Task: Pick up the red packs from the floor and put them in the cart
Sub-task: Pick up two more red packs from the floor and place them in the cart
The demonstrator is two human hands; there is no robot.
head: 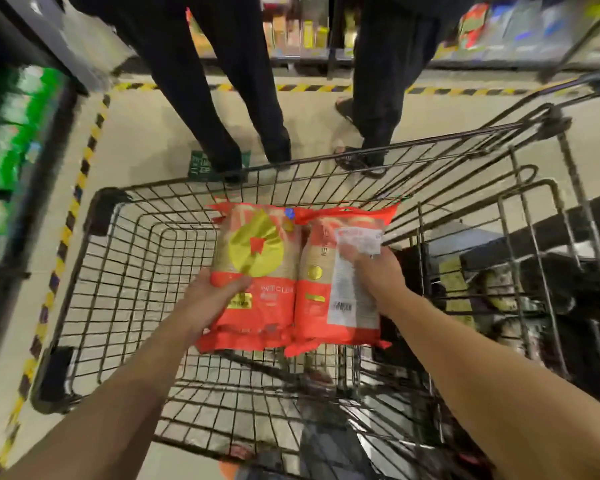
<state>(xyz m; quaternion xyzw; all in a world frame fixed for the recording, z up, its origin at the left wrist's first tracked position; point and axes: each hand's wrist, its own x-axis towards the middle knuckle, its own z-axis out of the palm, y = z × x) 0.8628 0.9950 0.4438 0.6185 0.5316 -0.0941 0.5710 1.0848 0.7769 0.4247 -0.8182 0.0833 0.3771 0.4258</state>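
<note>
Two red packs [297, 278] side by side, held together as one bundle above the open basket of the wire cart [125, 271], not resting on its floor. Long axis runs away from us, crimped top ends toward the cart's far rim, printed faces up. Our left hand [215, 292] cups the left pack's near-left edge, thumb on top. Our right hand [378, 271] lies flat with fingers spread on the right pack's white label. Beyond the cart we see two people's dark-trousered legs [222, 109] on the floor, shelves [291, 32] behind.

Cart [94, 271] basket open, left free
</note>
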